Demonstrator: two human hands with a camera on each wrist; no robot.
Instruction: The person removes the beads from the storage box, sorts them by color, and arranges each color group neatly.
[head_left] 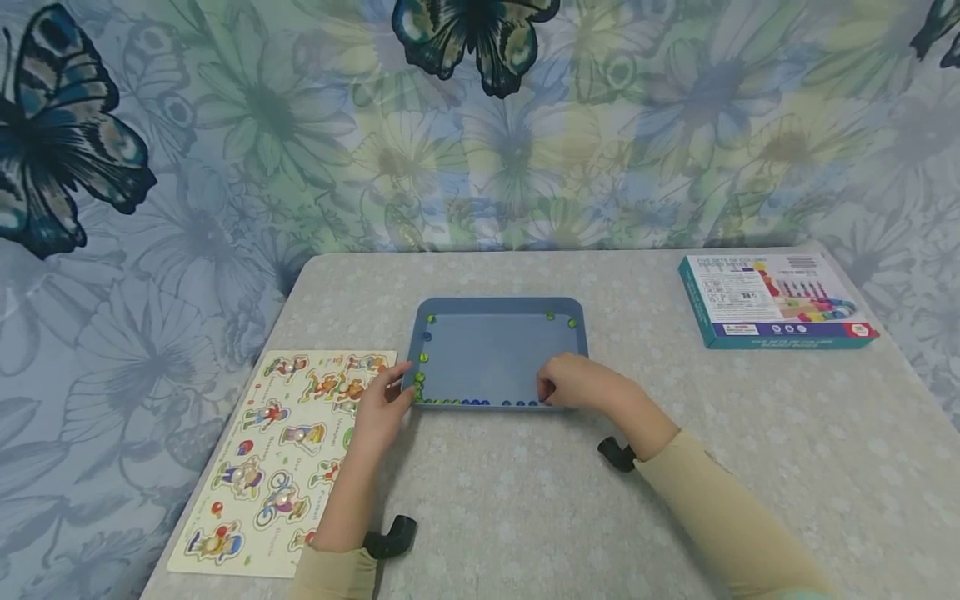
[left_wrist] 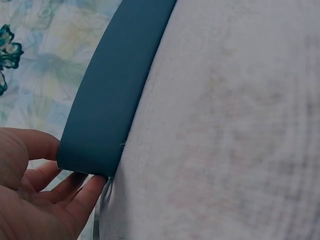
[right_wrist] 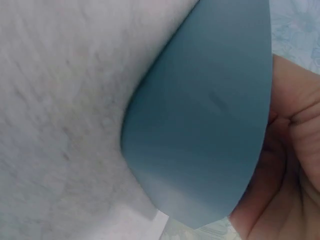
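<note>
A blue-grey rectangular tray (head_left: 495,354) lies on the table, with small green and blue beads (head_left: 475,402) lined along its front edge. Several more beads (head_left: 420,379) sit by its left side, and a few green ones (head_left: 572,322) by the back right corner. My left hand (head_left: 382,412) holds the tray's front left corner between thumb and fingers; in the left wrist view the fingers touch the outer wall (left_wrist: 107,100). Bent over the front right corner, my right hand (head_left: 581,382) has its fingers curled down inside the tray. Whatever lies between those fingertips is hidden.
A cream picture board (head_left: 281,467) with cartoon figures lies left of the tray, partly under my left forearm. At the back right of the table stands a flat toy box (head_left: 776,300). Patterned fabric with butterflies (head_left: 476,42) hangs behind the table.
</note>
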